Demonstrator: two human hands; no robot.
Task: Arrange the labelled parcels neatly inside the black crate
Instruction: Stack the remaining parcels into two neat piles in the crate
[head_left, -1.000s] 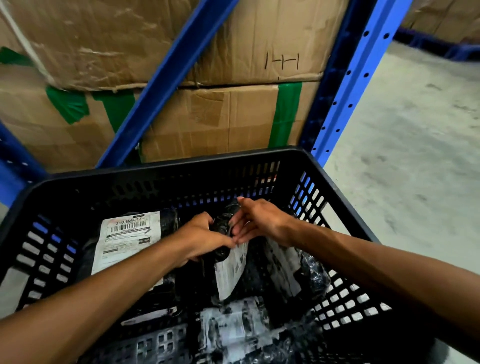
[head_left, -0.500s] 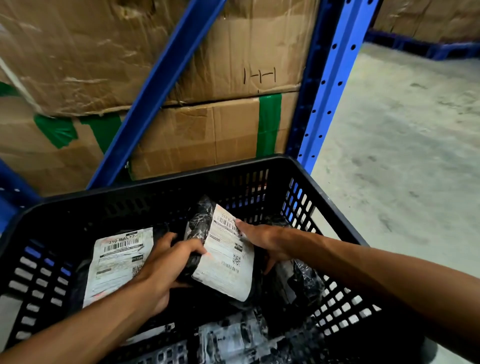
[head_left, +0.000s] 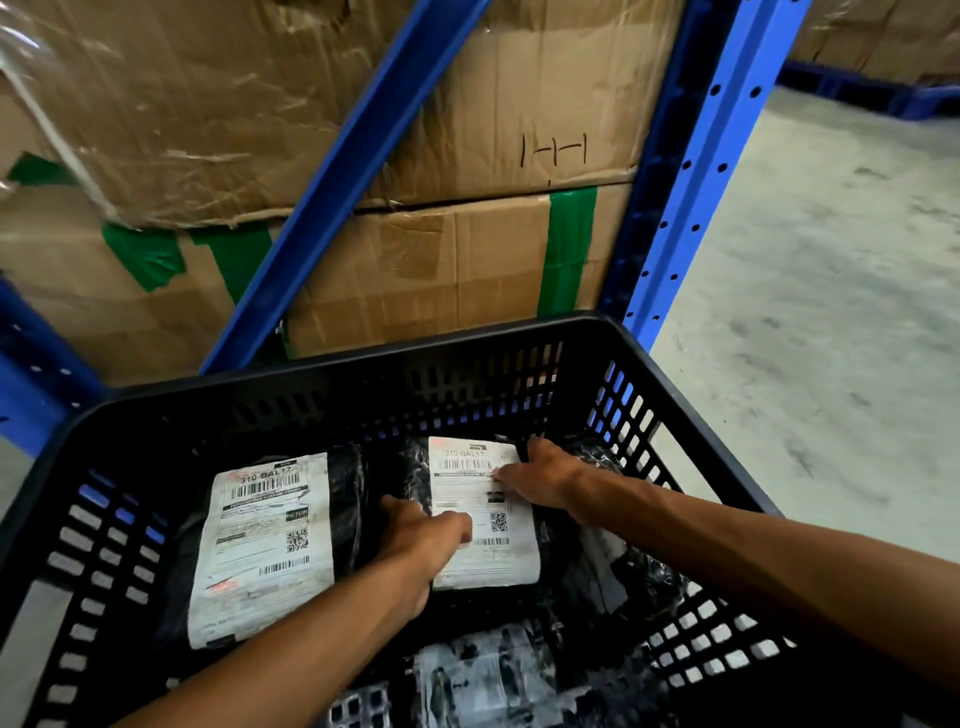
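A black slatted crate (head_left: 332, 374) fills the lower half of the view. Inside it lie black plastic parcels with white labels. One labelled parcel (head_left: 265, 545) lies flat at the left. A second labelled parcel (head_left: 483, 499) lies flat in the middle, label up. My left hand (head_left: 421, 540) rests on its lower left edge with the thumb on the label. My right hand (head_left: 540, 478) presses on its upper right corner. Another parcel (head_left: 618, 577) stands on edge against the right wall, and one more (head_left: 483, 675) lies near the front.
Stacked cardboard boxes (head_left: 415, 270) with green tape stand right behind the crate, held by blue racking: a diagonal brace (head_left: 337, 182) and an upright post (head_left: 691, 171). Bare concrete floor (head_left: 831, 322) stretches to the right.
The middle parcel, held upright and bunched between both hands a second ago, has been turned label up and laid flat beside the left parcel. Both hands now press on it.
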